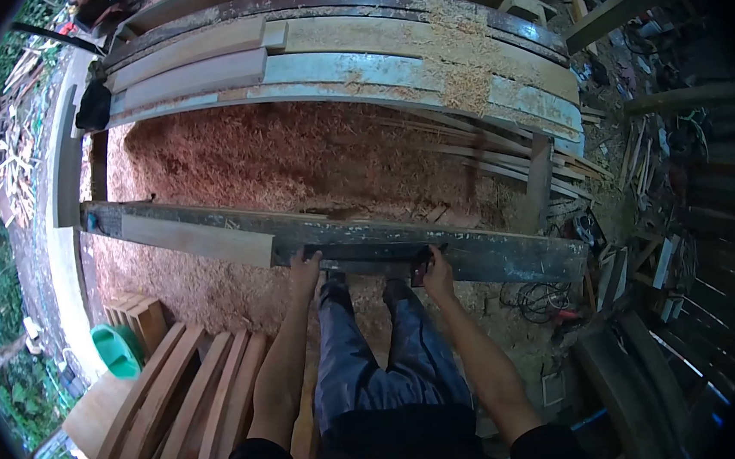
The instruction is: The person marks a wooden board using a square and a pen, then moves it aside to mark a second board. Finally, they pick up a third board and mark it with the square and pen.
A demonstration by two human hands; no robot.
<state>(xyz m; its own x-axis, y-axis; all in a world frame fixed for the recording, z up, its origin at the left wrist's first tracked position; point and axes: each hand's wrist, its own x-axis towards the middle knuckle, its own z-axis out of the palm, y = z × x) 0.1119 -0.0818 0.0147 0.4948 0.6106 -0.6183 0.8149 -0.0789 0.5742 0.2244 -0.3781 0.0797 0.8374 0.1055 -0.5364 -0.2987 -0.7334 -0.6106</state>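
A long, dark, worn beam (508,257) crosses in front of me, with a lighter board (200,240) lying along its left part. My left hand (305,267) is at the board's right end, its fingers closed on the near side of a dark, flat piece (356,253). At the right end of that piece, my right hand (436,272) is wrapped round a small dark object that I cannot make out. My legs in blue trousers stand below the beam.
Behind the beam, a bench (329,64) bears planks and shavings. Curved timbers (174,409) and a green basin (116,351) are at lower left. A coiled cable (541,300) lies right of my right hand. Part of a person (99,5) shows at top left.
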